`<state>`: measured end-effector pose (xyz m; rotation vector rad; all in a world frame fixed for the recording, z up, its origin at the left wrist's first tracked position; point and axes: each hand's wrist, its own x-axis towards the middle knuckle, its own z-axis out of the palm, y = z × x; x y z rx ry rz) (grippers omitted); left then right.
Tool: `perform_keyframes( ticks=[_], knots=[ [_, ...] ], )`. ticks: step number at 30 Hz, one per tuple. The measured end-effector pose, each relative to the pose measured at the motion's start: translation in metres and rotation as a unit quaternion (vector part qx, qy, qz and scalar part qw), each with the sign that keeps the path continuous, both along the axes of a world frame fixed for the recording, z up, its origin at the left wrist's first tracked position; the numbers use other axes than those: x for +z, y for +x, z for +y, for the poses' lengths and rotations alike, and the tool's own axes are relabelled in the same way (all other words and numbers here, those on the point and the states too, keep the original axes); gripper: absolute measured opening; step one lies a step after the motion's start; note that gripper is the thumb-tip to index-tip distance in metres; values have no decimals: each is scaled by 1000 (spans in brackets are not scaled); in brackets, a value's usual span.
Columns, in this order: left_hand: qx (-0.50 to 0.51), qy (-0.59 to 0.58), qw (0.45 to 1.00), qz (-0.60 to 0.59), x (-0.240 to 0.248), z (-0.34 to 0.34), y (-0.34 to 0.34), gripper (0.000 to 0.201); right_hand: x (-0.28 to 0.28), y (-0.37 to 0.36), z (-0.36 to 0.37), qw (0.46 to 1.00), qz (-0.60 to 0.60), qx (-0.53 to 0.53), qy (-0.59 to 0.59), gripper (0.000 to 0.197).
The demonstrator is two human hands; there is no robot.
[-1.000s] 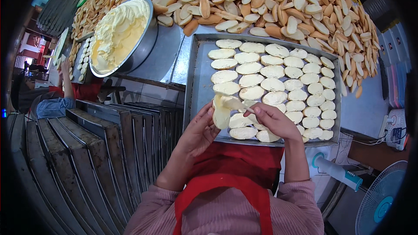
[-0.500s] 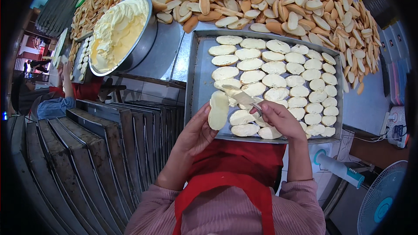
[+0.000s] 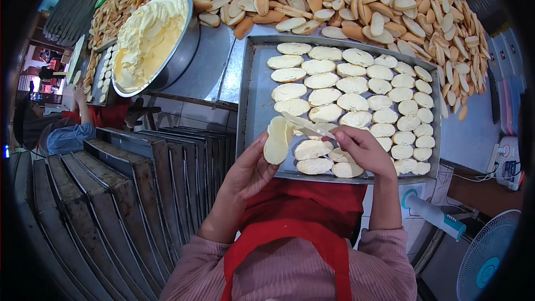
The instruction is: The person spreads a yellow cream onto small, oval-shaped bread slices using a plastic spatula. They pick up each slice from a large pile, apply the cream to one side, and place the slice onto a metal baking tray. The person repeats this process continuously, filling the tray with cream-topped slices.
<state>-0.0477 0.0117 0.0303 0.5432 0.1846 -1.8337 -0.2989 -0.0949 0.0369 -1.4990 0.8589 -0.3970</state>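
Note:
An oval bread slice (image 3: 277, 144) with pale cream on its face is pinched in my left hand (image 3: 248, 170), tilted upright over the tray's near left side. My right hand (image 3: 362, 149) grips a spreading spatula (image 3: 312, 127); its cream-smeared blade reaches left to the slice's upper right edge. Beneath both hands lies a shallow metal tray (image 3: 258, 92) with rows of cream-coated bread slices (image 3: 352, 85). Some of the nearer slices are hidden by my right hand and the spatula. A steel bowl (image 3: 181, 58) heaped with pale yellow cream (image 3: 146, 39) stands beyond the tray, to the left.
A large heap of plain bread slices (image 3: 356, 0) covers the table's far side. Many metal trays (image 3: 120, 184) stand on edge at lower left. Another person (image 3: 72, 131) works at far left beside a second tray (image 3: 96, 81). A fan (image 3: 487, 256) stands at lower right.
The spatula has turned flatter, and its blade has moved down and left onto the slice's edge. My left hand has tilted the slice slightly. The co-worker's hand has shifted a little.

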Motion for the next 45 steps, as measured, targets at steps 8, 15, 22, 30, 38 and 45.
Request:
perform_keyframes(
  ticks=[8,15,22,30,38,45],
  knots=[
    [21,35,985,-168,15,-7,-11,44,11,5,11,987,-29,150,38,39],
    [-33,-33,988,-144,4,5,-3,45,2,-1,1,987,-49,68,134,41],
    [-24,-14,986,-164,4,3,-3,44,1,13,5,993,-17,87,83,36],
    [-6,-7,983,-183,9,4,-4,44,2,3,19,978,-98,150,107,40],
    [-9,-25,975,222,-10,12,0,44,-26,4,21,904,-196,21,379,43],
    [-40,-32,969,242,-15,16,-9,42,-32,12,15,875,-230,-14,427,40]
  ],
)
